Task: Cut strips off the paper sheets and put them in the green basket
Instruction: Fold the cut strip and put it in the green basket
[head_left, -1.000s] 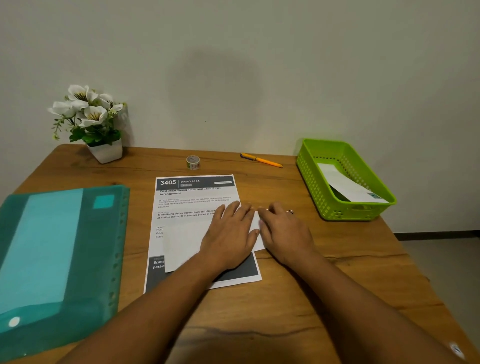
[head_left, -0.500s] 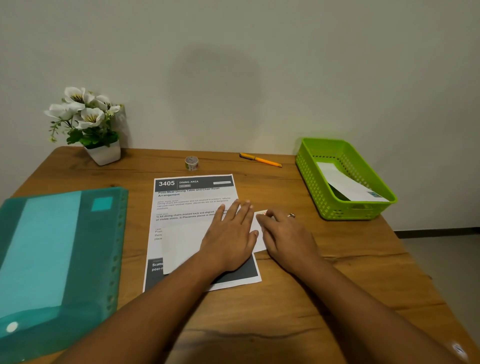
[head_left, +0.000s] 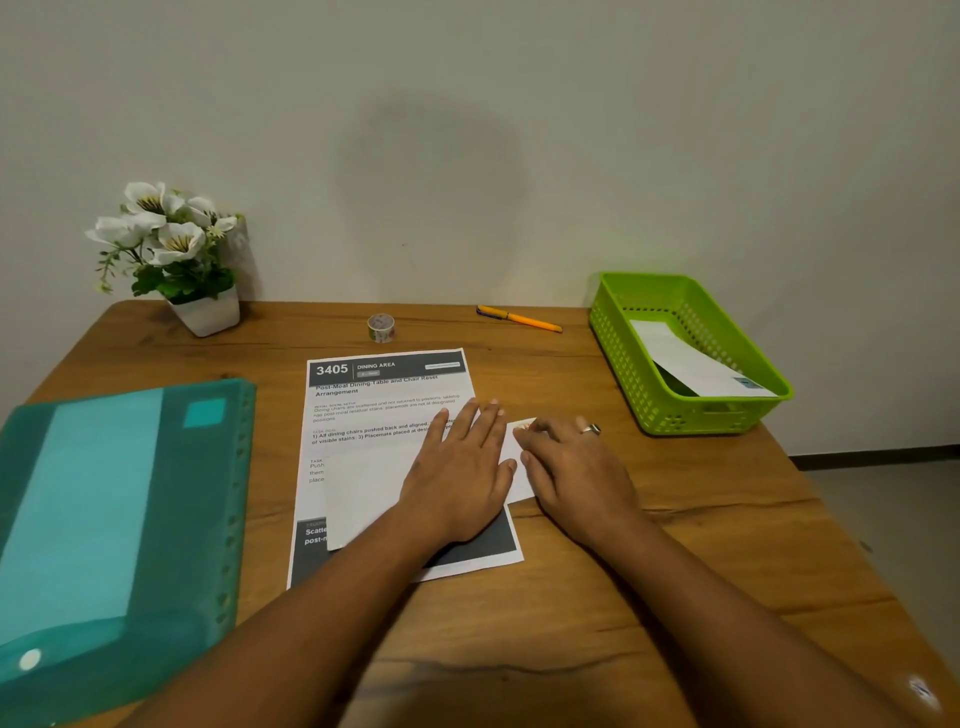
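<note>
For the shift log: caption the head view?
Both hands, left hand and right hand, press a white folded paper flat.

A home or office desk is suggested: a wooden desk (head_left: 571, 597) set against a plain wall (head_left: 467, 130), with a folder (head_left: 119, 519), pen (head_left: 519, 318) and potted flowers (head_left: 171, 249) near its edges.

The right hand (head_left: 576, 470) is curling its fingertips (head_left: 524, 435) and edging toward the table's right edge, uncovering the blank sheet's (head_left: 363, 488) right end, where a small reddish mark is now showing beside the flattened left hand (head_left: 462, 478).
</note>
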